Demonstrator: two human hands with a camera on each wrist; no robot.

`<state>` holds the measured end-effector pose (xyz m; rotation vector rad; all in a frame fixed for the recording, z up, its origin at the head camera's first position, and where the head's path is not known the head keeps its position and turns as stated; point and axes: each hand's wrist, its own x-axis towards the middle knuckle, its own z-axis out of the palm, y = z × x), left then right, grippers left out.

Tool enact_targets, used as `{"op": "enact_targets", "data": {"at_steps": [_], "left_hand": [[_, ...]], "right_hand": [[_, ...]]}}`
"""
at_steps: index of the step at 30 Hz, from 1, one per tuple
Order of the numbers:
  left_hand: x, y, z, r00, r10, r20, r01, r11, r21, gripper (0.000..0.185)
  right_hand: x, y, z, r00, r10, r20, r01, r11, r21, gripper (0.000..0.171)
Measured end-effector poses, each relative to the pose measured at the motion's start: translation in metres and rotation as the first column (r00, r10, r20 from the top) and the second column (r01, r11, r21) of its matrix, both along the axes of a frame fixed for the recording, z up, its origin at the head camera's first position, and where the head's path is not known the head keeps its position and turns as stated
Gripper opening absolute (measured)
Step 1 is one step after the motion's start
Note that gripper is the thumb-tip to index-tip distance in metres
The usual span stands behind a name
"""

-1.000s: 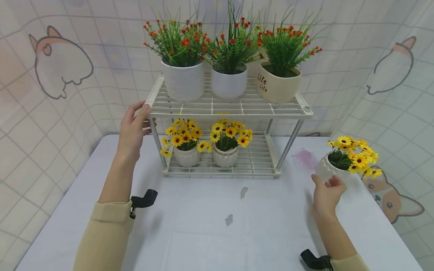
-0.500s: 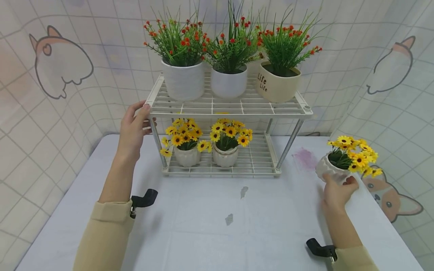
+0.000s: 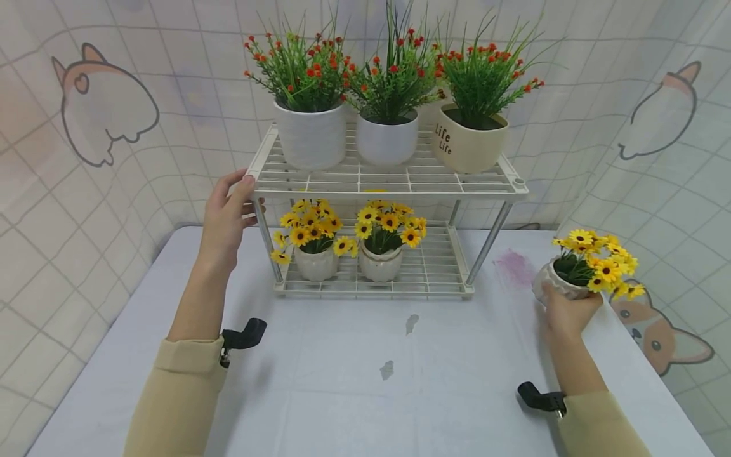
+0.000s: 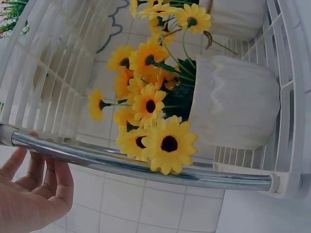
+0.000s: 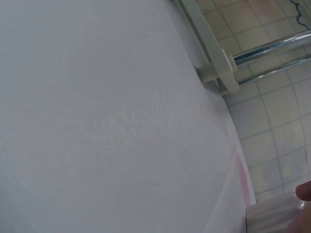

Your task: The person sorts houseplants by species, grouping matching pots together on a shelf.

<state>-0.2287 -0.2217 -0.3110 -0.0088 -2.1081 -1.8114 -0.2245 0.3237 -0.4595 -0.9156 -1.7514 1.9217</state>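
At the right edge of the table my right hand grips a small white flowerpot holding yellow daisy-like flowers. The thumb lies on the near side of the pot, which tilts to the right. Only a bit of that pot and the thumb show in the right wrist view's lower corner. My left hand holds the upper left corner of a white two-tier wire shelf. In the left wrist view, its curled fingers are at the chrome post.
On the upper tier stand a white textured pot, a smaller white pot and a cream pot, all with red-flowered plants. Two small pots of yellow flowers, a left one and a right one, occupy the lower tier. A tiled-pattern curtain hangs behind.
My right hand has moved right and closed round the small flowerpot, which has hardly moved. The left hand has stayed on the shelf corner.
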Motion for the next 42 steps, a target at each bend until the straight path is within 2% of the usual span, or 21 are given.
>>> {"op": "enact_targets", "data": {"at_steps": [7,12,16,20,23,26,30,33,37,42], "left_hand": [[-0.001,0.0,0.001,1.0,0.003,0.004,-0.003,1.0,-0.006,0.055],[-0.001,0.0,0.0,1.0,0.002,0.008,-0.002,1.0,-0.005,0.054],[-0.001,0.0,0.0,1.0,0.003,0.006,-0.003,1.0,-0.006,0.055],[-0.001,0.0,0.0,1.0,0.002,0.001,-0.002,1.0,-0.011,0.055],[-0.001,0.001,0.0,1.0,0.006,0.0,-0.006,1.0,-0.019,0.055],[0.0,0.001,0.0,1.0,0.01,0.001,-0.01,1.0,-0.022,0.055],[0.0,0.001,0.0,1.0,0.01,0.001,-0.01,1.0,-0.019,0.055],[0.0,0.002,-0.001,1.0,0.006,0.002,-0.006,1.0,-0.02,0.054],[0.0,0.001,-0.001,1.0,0.005,0.008,-0.005,1.0,-0.018,0.055],[-0.001,0.0,-0.001,1.0,0.016,0.003,-0.016,1.0,-0.022,0.055]], "right_hand": [[-0.016,0.007,-0.006,0.997,-0.052,-0.056,0.052,0.999,-0.006,0.111],[-0.023,0.01,-0.008,0.995,-0.088,-0.051,0.088,0.996,0.0,0.117],[-0.023,0.008,-0.008,0.987,-0.115,-0.113,0.112,0.993,-0.031,0.118],[-0.021,0.004,-0.008,0.965,-0.162,-0.204,0.152,0.986,-0.068,0.117],[-0.02,0.002,-0.009,0.954,-0.196,-0.227,0.179,0.979,-0.092,0.117],[-0.019,0.003,-0.011,0.953,-0.214,-0.214,0.197,0.976,-0.096,0.118],[-0.018,0.006,-0.013,0.967,-0.214,-0.141,0.21,0.977,-0.043,0.122],[-0.013,0.007,-0.013,0.972,-0.21,-0.103,0.204,0.977,-0.063,0.126],[-0.006,0.004,-0.012,0.974,-0.18,-0.136,0.164,0.979,-0.119,0.128],[0.009,-0.01,-0.006,0.986,-0.097,-0.138,0.084,0.992,-0.099,0.124]]}}
